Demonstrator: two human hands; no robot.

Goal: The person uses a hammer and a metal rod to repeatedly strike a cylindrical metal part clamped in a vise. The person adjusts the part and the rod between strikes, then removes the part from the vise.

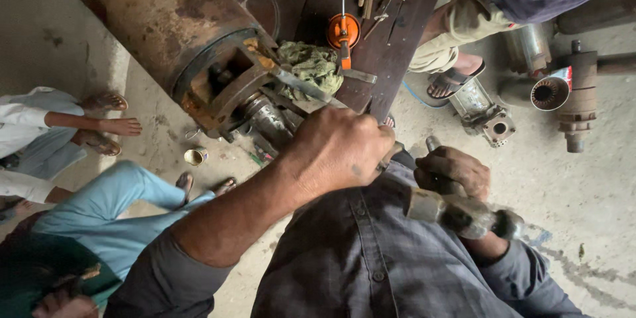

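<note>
My left hand [338, 149] is closed around a flat metal chisel [301, 84] whose tip rests against the end frame of a big rusty motor housing [165, 20] lying on a dark workbench [391, 46]. My right hand [454, 171] grips the handle of a heavy hammer [464, 215], held low and to the right, near my grey shirt. A shiny metal shaft part [265, 116] sticks out under the housing's end frame.
A green rag [311, 66], an orange round tool [343, 30] and several rods lie on the bench. Other people sit on the floor at left and stand at upper right. Pump parts [576, 93] and a small tin [195, 156] lie on the concrete floor.
</note>
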